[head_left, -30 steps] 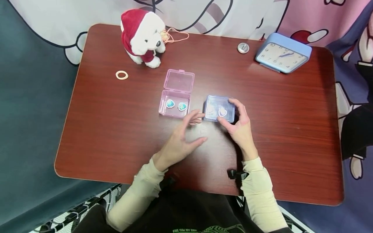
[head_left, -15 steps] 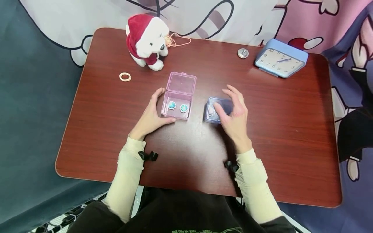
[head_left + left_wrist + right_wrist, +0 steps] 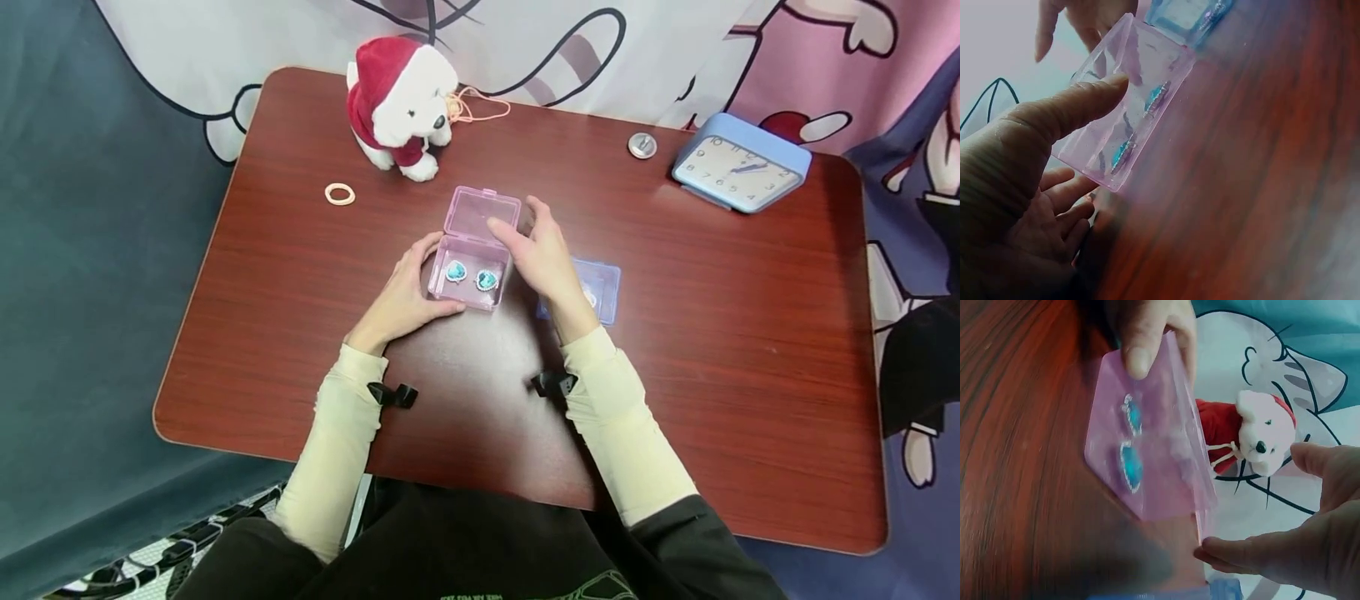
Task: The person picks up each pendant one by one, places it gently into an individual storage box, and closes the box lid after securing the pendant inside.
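Observation:
A small pink plastic box (image 3: 442,287) stands with its lid (image 3: 472,212) raised at the back. Two turquoise heart-shaped pieces with sparkling rims, one on the left (image 3: 455,272) and one on the right (image 3: 487,280), lie inside. My left hand (image 3: 405,296) grips the box from its left side, thumb along the front wall. My right hand (image 3: 543,254) is at the lid's right side, thumb over it and fingers spread; in the right wrist view a fingertip is at or near the lid's edge. A closed blue box (image 3: 609,287), partly hidden behind my right hand, holds a pale piece.
A white plush dog (image 3: 408,108) in red clothes sits at the back left, an orange cord (image 3: 480,112) beside it. A cream ring (image 3: 340,194) lies left. At the back right are a round silver object (image 3: 642,146) and a blue clock (image 3: 738,167).
My left hand moved left and took hold of the pink box. My right hand left the blue box and moved left to the pink lid.

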Tool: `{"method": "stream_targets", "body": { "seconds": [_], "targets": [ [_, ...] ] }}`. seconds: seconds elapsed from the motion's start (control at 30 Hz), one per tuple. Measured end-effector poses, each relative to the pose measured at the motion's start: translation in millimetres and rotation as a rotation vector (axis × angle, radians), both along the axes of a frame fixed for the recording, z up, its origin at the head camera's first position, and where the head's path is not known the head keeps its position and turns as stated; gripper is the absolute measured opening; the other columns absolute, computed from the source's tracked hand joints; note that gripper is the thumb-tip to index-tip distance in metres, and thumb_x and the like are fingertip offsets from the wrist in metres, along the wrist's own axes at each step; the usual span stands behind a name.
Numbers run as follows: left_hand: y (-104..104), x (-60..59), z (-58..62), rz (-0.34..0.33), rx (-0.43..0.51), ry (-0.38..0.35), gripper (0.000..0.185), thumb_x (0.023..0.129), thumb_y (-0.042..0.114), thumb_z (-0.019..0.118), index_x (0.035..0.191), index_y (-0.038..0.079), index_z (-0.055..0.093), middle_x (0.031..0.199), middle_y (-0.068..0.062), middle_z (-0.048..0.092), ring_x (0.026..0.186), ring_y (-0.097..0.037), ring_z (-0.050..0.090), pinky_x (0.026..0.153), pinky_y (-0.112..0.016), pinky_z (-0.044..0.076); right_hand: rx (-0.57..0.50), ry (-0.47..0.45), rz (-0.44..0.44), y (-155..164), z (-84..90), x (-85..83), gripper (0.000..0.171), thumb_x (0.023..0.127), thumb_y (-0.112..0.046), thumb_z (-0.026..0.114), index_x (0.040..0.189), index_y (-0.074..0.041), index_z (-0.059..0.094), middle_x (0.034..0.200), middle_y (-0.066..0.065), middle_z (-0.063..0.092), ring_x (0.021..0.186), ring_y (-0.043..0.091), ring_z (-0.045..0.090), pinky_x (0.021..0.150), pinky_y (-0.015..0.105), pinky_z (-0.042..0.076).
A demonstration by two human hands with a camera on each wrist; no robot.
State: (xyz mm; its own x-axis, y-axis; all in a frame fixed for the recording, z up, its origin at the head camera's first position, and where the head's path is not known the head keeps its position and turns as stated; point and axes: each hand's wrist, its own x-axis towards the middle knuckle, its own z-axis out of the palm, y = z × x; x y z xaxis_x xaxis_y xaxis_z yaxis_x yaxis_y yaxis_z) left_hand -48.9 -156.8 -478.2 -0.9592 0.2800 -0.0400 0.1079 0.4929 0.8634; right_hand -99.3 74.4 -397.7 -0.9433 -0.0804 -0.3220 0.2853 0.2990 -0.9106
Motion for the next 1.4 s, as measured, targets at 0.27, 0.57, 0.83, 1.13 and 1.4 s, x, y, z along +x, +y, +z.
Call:
{"method": "stream_targets", "body": {
  "seconds": [0.27,0.57,0.83,1.13,1.4],
  "targets": [
    [2.2,1.2,0.3,0.024,-0.013,0.007,0.106,0.075,0.035,0.097,0.161,0.019,0.039,0.158,-0.008,0.047,0.145,-0.027,0.041,0.122,-0.051,0.03,-0.253,-0.1,-0.096,-8.0,-3.2,-1.0,0.088,0.099,-0.024,0.073,0.163,0.006,0.021,0.153,0.026,0.052,0.137,0.031,0.057,0.115,0.034,0.046],
    [2.4,0.9,-0.7,0.035,-0.026,0.001,0.103,0.076,0.038,0.096,0.161,0.022,0.039,0.158,-0.007,0.047,0.145,-0.028,0.042,0.121,-0.052,0.031,-0.312,0.032,-0.167,-9.1,-8.2,11.2,0.054,0.102,-0.024,0.067,0.145,0.005,0.052,0.137,0.023,0.064,0.128,0.034,0.06,0.112,0.036,0.047],
    [2.5,0.6,-1.1,0.042,-0.039,-0.022,0.105,0.076,0.038,0.096,0.162,0.021,0.038,0.158,-0.01,0.047,0.146,-0.032,0.04,0.121,-0.055,0.032,-0.151,0.213,-0.032,-5.6,-12.2,31.3,0.026,0.101,-0.027,0.07,0.088,-0.005,0.07,0.141,0.019,0.065,0.135,0.026,0.058,0.119,0.037,0.04],
    [2.7,-1.3,-4.1,0.031,-0.02,-0.021,0.101,0.077,0.039,0.095,0.161,0.024,0.039,0.159,-0.007,0.046,0.148,-0.028,0.038,0.122,-0.054,0.03,0.296,0.437,0.205,-16.5,-34.4,55.1,0.068,0.088,-0.031,0.088,0.143,-0.008,0.056,0.162,0.016,0.041,0.15,0.033,0.038,0.123,0.05,0.034],
    [2.0,-0.7,-3.2,0.039,-0.016,-0.033,0.1,0.077,0.032,0.094,0.161,0.019,0.04,0.16,-0.008,0.046,0.149,-0.029,0.037,0.122,-0.054,0.029,0.278,0.438,0.139,-22.8,-45.8,62.2,0.087,0.087,-0.028,0.089,0.155,-0.002,0.041,0.163,0.017,0.037,0.149,0.03,0.041,0.123,0.044,0.034]
  ]
}}
